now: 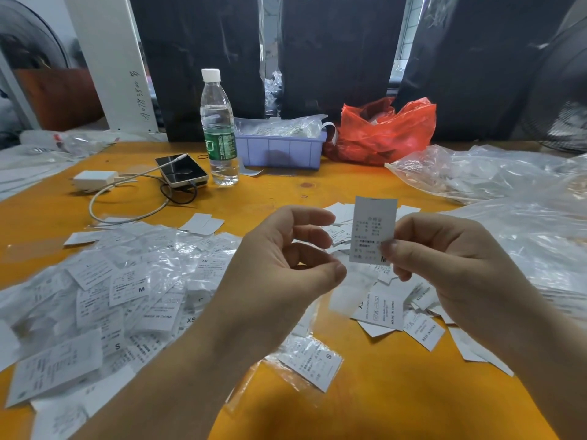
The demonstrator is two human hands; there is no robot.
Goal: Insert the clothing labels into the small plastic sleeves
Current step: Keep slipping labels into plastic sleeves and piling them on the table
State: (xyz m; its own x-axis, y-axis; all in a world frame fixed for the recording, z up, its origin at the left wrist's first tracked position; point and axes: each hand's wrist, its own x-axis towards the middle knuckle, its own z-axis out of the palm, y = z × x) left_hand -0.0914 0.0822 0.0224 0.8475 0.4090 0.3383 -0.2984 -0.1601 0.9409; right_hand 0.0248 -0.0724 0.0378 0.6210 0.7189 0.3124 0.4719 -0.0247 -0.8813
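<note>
My right hand [444, 258] pinches a white printed clothing label [373, 230] marked M and holds it upright above the orange table [286, 192]. Just to its left, my left hand [286, 265] hovers with curled fingers and the thumb near the fingertips; nothing visible sits between them. Sleeved labels [127, 281] lie heaped at the left. Loose bare labels [397, 309] are scattered under and right of my hands. One sleeved label marked S [313, 363] lies near the front.
A water bottle [219, 128], a phone [181, 170] with cables and a white charger [93, 179] stand at the back left. Behind them are a purple bin [279, 150] and a red bag [387, 131]. Clear plastic bags [492, 176] fill the right.
</note>
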